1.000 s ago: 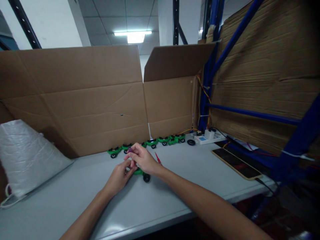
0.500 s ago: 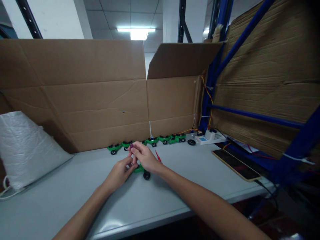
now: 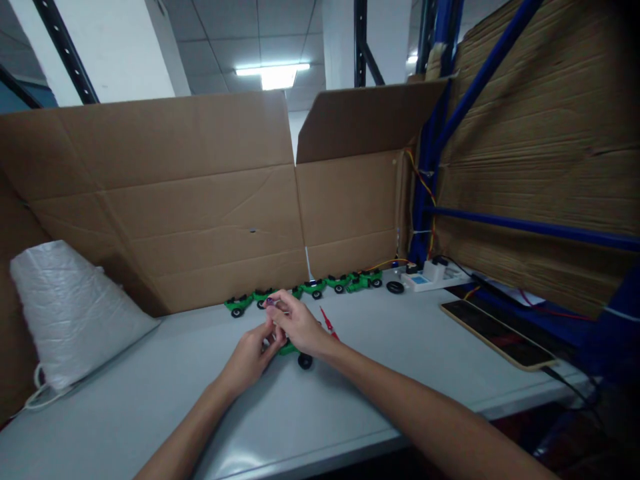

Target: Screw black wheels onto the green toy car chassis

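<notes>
My right hand (image 3: 300,327) pinches a small dark purple piece (image 3: 271,302) between thumb and fingertips, above the table. Just below and to its left, my left hand (image 3: 250,360) has its fingers curled closed against the right hand's fingers. Whatever they hold is hidden. Under both hands stands a green toy vehicle (image 3: 289,349), partly covered, with a black wheel (image 3: 305,361) showing at its right. Right of my right hand lies a red pointed tool (image 3: 327,323), its lower end behind the wrist.
Several green toy vehicles (image 3: 313,289) line the cardboard wall (image 3: 215,220). Farther right are a black ring (image 3: 395,287), a white power strip (image 3: 430,277) and a phone (image 3: 495,333) with a cable. A white stuffed bag (image 3: 75,313) sits at left.
The view has shifted slightly, so the scene sits lower and farther right. Both hands remain together above the green vehicle, and the right still pinches the purple piece.
</notes>
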A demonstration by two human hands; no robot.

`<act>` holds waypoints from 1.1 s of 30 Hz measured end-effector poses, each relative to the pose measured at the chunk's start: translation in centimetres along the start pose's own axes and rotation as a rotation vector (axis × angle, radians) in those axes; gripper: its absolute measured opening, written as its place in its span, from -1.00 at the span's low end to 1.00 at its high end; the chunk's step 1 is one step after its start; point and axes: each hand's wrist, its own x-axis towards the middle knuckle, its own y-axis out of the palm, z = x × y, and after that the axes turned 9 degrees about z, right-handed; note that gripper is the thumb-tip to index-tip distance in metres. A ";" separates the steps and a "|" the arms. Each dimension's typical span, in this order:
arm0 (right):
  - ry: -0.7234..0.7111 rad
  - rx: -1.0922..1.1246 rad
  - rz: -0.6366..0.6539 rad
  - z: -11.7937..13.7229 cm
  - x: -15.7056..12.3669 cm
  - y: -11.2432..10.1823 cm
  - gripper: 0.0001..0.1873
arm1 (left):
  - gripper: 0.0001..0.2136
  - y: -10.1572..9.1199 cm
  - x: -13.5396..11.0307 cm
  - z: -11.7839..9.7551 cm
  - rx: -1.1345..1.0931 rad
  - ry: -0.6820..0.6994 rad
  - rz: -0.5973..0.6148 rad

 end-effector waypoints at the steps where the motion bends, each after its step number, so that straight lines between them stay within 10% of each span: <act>1: 0.005 0.002 0.009 0.1 0.0 0.0 -0.55 | -0.79 0.0 -0.1 -0.1 -0.010 0.005 0.009; 33: -0.010 0.076 -0.040 -0.3 0.1 0.4 -0.56 | -0.79 0.1 -0.3 -0.5 -0.022 0.016 0.006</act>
